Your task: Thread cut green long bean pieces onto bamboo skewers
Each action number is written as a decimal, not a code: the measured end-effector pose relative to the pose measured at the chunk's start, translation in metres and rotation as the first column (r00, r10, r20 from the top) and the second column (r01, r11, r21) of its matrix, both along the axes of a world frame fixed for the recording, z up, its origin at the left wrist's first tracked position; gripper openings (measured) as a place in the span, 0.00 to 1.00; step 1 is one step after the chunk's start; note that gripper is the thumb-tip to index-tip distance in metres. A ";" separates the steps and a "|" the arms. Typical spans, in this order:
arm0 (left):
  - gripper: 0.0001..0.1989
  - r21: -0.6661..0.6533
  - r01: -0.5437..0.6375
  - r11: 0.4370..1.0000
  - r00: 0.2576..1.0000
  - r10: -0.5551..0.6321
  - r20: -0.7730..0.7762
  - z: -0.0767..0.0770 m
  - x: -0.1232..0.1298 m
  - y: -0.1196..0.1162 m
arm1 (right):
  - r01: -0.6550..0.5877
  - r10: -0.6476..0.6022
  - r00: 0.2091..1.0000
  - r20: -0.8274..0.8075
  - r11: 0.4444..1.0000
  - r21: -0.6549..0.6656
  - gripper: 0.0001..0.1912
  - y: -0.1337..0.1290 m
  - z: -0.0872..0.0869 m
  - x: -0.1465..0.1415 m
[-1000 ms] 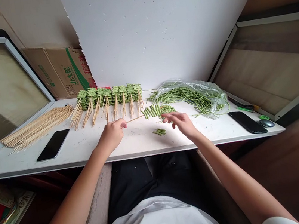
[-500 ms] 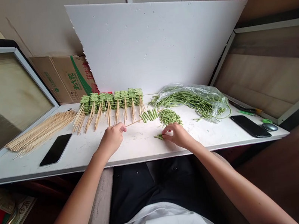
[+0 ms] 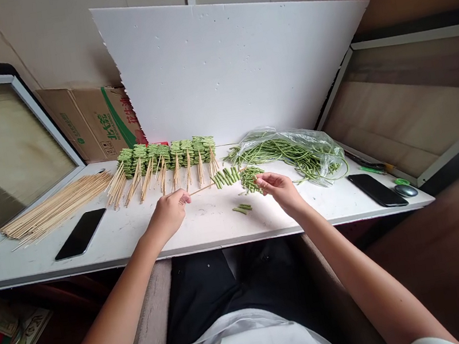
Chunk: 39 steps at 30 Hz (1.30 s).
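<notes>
In my left hand point(image 3: 173, 207) is the bare end of a bamboo skewer point(image 3: 201, 189), its fingers closed round it. Several cut green bean pieces point(image 3: 226, 177) sit side by side across the skewer, whose tip points right. My right hand point(image 3: 280, 188) is pinched at the edge of a pile of cut green beans point(image 3: 250, 179), close to the tip. A green bean piece seems to be between its fingertips, mostly hidden. A few loose bean pieces point(image 3: 243, 209) lie on the white table point(image 3: 207, 225) nearer to me.
Stacked finished bean skewers point(image 3: 168, 155) line the back, sticks toward me. Plain skewers point(image 3: 58, 205) lie left, beside a phone point(image 3: 81, 234). Long green beans point(image 3: 278, 151) spill from a clear bag at right. Another phone point(image 3: 377, 190) and a mouse point(image 3: 405, 190) lie far right. A white board point(image 3: 239, 66) stands behind.
My right hand has moved up and away from the loose bean pieces to the pile's edge, leaving those pieces in plain view. My left hand still holds the skewer. The view has shifted slightly.
</notes>
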<state>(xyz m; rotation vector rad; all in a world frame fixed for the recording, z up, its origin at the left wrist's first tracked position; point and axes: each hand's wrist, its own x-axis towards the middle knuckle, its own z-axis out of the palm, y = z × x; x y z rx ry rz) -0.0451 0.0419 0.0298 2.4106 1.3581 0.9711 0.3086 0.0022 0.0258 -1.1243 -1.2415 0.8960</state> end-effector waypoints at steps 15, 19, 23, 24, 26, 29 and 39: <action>0.13 0.046 0.066 0.997 0.998 -0.065 -0.017 0.002 0.008 -0.012 | -0.173 0.168 0.891 -0.422 0.985 0.027 0.14 -0.015 0.020 -0.007; 0.13 0.060 0.060 0.996 0.998 -0.058 -0.031 0.001 0.008 -0.012 | -0.155 0.144 0.902 -0.408 0.988 0.006 0.14 -0.015 0.020 -0.010; 0.14 0.064 0.055 0.996 0.998 -0.052 -0.044 0.002 0.010 -0.012 | -0.136 0.126 0.913 -0.388 0.991 0.001 0.15 -0.014 0.018 -0.010; 0.14 0.067 0.050 0.997 0.998 -0.047 -0.046 0.002 0.010 -0.012 | -0.138 0.128 0.914 -0.385 0.990 0.000 0.15 -0.014 0.017 -0.010; 0.14 0.072 0.041 0.997 0.998 -0.038 -0.046 0.001 0.010 -0.012 | -0.146 0.134 0.912 -0.387 0.989 -0.001 0.14 -0.013 0.016 -0.009; 0.16 0.073 0.038 0.997 0.998 -0.035 -0.050 0.001 0.010 -0.012 | -0.153 0.139 0.912 -0.387 0.988 -0.005 0.13 -0.011 0.014 -0.007; 0.16 0.042 0.013 0.999 0.998 -0.011 -0.057 0.003 0.011 -0.013 | -0.148 0.128 0.925 -0.357 0.989 -0.027 0.12 -0.010 0.011 -0.005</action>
